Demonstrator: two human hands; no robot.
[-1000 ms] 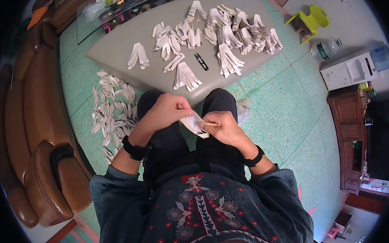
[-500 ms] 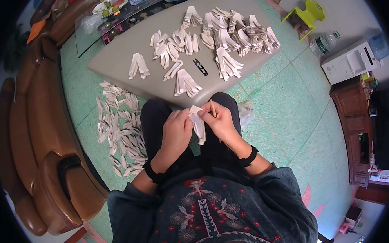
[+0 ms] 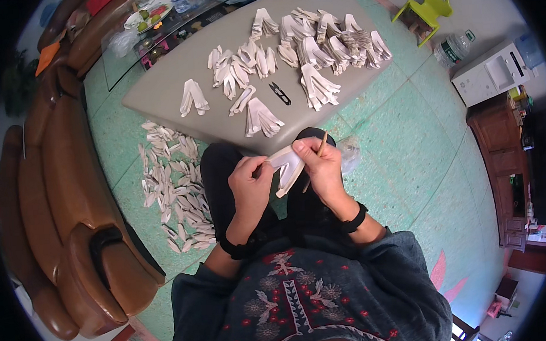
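Note:
Above my lap a white V-shaped fabric piece (image 3: 293,171) with a lavender-tinted inner face is stretched between my hands. My left hand (image 3: 249,185) pinches the end of one arm of it. At its upper right part, the thumb and fingers of my right hand (image 3: 323,171) grip the piece. A thin wooden stick (image 3: 323,144) is also tucked in my right hand, poking out past the fingers at both ends. Ahead, on the grey padded surface (image 3: 169,71), lies a pair of black thread snips (image 3: 279,94) among stacks of similar white pieces (image 3: 261,119).
Many folded white pieces (image 3: 173,176) lie scattered on the green floor at left, beside a brown leather sofa (image 3: 71,199). A clear plastic bag (image 3: 350,154) rests by my right knee. Farther right are a green chair (image 3: 426,13), a water bottle (image 3: 454,48) and a white dispenser (image 3: 490,72).
My hands have moved apart, and the fabric piece has gone from hanging narrow to spread in a wide V. The right hand shifted right, the left slightly down and to the left.

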